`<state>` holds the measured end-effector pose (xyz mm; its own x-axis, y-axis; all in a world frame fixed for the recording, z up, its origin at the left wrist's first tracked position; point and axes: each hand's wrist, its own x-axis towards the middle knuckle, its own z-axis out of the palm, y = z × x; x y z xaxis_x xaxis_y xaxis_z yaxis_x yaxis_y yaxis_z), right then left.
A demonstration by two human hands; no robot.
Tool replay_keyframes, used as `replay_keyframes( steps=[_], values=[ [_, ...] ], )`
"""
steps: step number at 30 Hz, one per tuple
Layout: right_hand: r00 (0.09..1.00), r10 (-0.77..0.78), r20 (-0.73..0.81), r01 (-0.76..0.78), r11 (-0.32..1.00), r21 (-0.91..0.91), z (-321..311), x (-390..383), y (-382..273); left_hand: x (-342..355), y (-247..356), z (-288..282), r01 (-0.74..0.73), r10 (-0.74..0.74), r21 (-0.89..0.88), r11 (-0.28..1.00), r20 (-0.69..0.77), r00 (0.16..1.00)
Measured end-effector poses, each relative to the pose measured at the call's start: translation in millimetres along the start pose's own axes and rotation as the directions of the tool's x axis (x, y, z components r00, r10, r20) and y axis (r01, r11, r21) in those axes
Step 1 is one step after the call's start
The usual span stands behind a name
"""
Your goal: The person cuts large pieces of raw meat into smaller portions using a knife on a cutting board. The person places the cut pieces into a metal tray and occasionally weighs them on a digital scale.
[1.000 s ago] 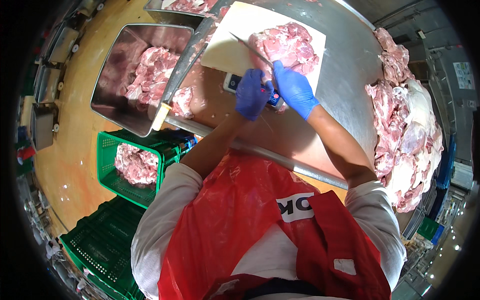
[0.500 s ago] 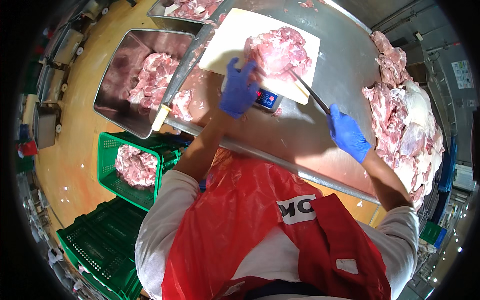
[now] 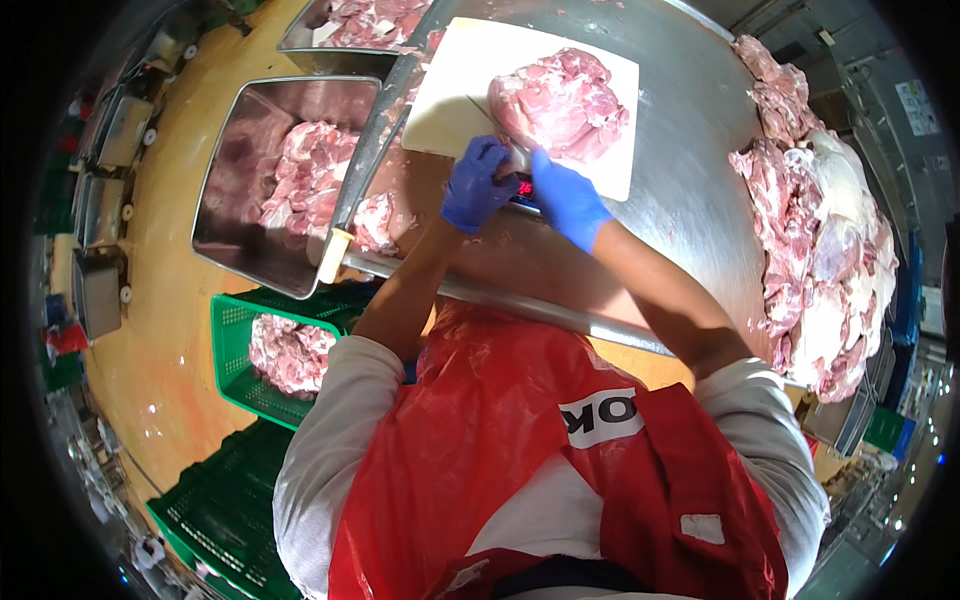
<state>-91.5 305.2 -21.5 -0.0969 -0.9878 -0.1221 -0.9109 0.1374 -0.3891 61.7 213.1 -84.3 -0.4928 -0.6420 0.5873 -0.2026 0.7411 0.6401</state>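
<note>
A large pink piece of raw meat (image 3: 560, 100) lies on a white cutting board (image 3: 445, 75). My blue-gloved left hand (image 3: 478, 187) is closed at the board's near edge, its fingers pinching a pale end of the meat. Close beside it, my gloved right hand (image 3: 570, 197) is closed on a knife (image 3: 478, 106). Only a thin line of the blade shows, slanting up and left past the meat; the handle is hidden in the hand. Below the board, between my hands, a digital scale (image 3: 524, 190) shows its lit red display, partly covered.
A metal tub (image 3: 225, 170) of meat stands left of the steel table (image 3: 690, 130), another tub (image 3: 300, 40) beyond it. Green crates (image 3: 232, 350) are at lower left, one holding meat. Large cuts (image 3: 820, 260) are piled at right. A yellow-white handle (image 3: 335, 255) rests at the table's left edge.
My right hand has swung left with the knife, from the board's right side to beside my left hand. My left fingers have closed on the meat's near end.
</note>
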Motion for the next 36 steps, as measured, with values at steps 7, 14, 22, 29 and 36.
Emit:
replay_keyframes(
  steps=[7,14,22,29,36],
  values=[
    [0.946,0.267,0.185,-0.233,0.955,-0.186,-27.7,-115.3,20.5,73.6,-39.3,-85.9,0.142,-0.252,-0.529,0.836,-0.142,0.957],
    [0.73,0.559,-0.393,-0.225,0.74,0.634,-15.5,-94.9,-18.8,266.3,-150.3,-167.0,0.066,0.047,0.37,0.927,-0.29,0.956],
    [0.621,0.705,-0.342,0.038,0.409,0.912,-6.3,-32.5,35.2,177.4,-119.0,-29.8,-0.147,0.241,-0.194,0.97,0.689,0.683],
    [0.786,0.555,-0.271,0.002,0.437,0.9,-39.6,31.8,61.5,100.2,-109.4,-20.9,0.028,0.133,-0.322,0.946,0.469,0.873],
    [0.775,0.181,-0.606,-0.049,0.973,0.227,-47.7,27.1,-28.7,54.2,-71.7,-32.5,0.079,-0.05,-0.145,0.986,0.189,0.981]
  ],
)
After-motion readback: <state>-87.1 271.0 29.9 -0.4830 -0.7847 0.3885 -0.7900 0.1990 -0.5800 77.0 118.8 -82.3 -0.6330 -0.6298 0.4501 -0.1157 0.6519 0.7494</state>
